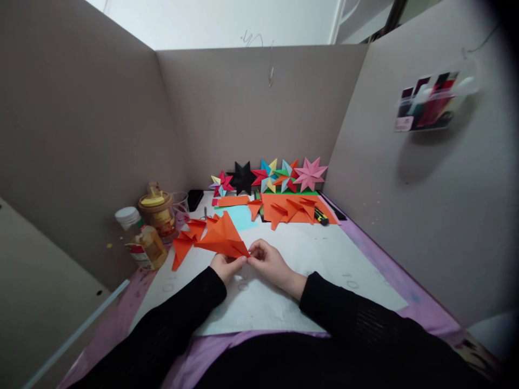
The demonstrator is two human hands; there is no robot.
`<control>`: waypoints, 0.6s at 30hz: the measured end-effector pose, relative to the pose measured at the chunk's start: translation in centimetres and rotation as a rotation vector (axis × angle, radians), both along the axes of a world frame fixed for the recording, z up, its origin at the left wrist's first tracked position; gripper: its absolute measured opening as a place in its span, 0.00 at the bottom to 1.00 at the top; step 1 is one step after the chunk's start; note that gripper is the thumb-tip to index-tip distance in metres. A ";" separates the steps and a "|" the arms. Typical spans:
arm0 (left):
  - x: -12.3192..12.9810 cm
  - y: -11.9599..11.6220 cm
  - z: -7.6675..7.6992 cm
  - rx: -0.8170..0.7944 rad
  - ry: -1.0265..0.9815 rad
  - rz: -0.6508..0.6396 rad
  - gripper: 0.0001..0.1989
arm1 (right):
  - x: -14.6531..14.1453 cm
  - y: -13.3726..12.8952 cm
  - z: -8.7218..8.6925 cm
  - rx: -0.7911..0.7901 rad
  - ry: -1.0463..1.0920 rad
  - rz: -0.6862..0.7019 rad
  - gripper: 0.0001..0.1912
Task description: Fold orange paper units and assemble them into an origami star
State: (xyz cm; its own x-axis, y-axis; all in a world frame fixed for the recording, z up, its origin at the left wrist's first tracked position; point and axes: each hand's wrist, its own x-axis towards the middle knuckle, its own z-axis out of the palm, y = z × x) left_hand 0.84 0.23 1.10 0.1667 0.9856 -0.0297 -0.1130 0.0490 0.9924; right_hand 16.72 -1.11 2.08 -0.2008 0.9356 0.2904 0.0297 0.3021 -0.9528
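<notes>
- clock directions run from the spot where the fingertips meet, with 12 straight ahead.
- the folded orange paper (225, 235) is in both hands over the white sheet (320, 259), its broad body spreading toward 10 and 11 o'clock, its narrow corner pointing to 4.
- the right hand (272, 263) comes in from 4 o'clock, its grip pinching that corner between thumb and fingers; how many layers are caught, i cannot tell.
- the left hand (225, 266) sits at 8 o'clock, its grip pinching the near edge, thumb in front and fingers hidden behind the paper.
- the step looks like setting a crease at the point; it is best to line up the edges first, then squeeze.
- the left hand should act as the anchor, with light pressure, so the broad flaps do not buckle.
- the right thumb should run the crease outward to the very tip, since a blunt tip would probably spoil the shape.
- if the layers slip, laying the paper on the sheet and pressing with a nail should give a sharper line.
- the orange folded pieces (184, 247) at 9 to 10 o'clock lie near the paper's far side; elbow room there is tight, so a small turn is safer than a sweep.
</notes>
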 end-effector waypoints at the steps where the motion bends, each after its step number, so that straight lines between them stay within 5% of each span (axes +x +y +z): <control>1: 0.0 0.0 -0.1 -0.010 0.015 -0.013 0.20 | 0.0 0.0 0.0 0.017 -0.011 0.000 0.10; 4: 0.0 0.1 -0.2 0.033 0.030 -0.017 0.19 | 0.0 -0.1 0.0 0.017 -0.043 0.023 0.14; 7: -0.1 0.2 -0.1 0.102 0.049 -0.023 0.18 | 0.1 0.0 0.1 -0.018 -0.092 0.042 0.04; 9: -0.1 0.3 -0.1 0.121 0.065 -0.038 0.18 | 0.1 0.0 0.0 -0.023 -0.122 0.027 0.06; 18: -0.1 0.1 0.0 0.173 0.035 -0.085 0.15 | 0.0 -0.5 0.2 0.120 -0.260 -0.010 0.07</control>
State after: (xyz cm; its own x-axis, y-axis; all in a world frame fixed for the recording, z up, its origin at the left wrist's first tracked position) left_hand 0.70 0.36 1.05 0.2512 0.9590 0.1315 -0.0814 -0.1145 0.9901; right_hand 16.70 -1.62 2.24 -0.2742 0.8998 0.3393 0.2723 0.4111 -0.8700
